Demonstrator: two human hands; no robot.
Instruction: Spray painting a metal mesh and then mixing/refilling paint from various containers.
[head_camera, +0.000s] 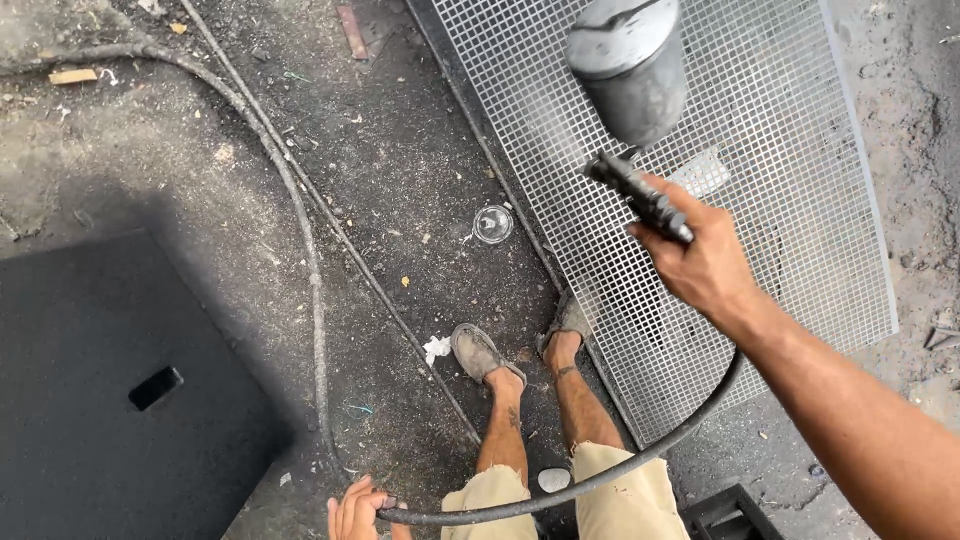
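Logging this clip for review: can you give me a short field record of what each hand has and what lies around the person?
right hand: grips a spray gun with a grey metal cup on top, held over the mesh panel
left hand: holds the black hose low near the legs
mesh panel: grey metal grid lying flat on the ground
dark panel: black sheet with a rectangular slot, at left
ground: dirty, dusty, hoses running across it
feet: in worn sandals, one at the mesh edge
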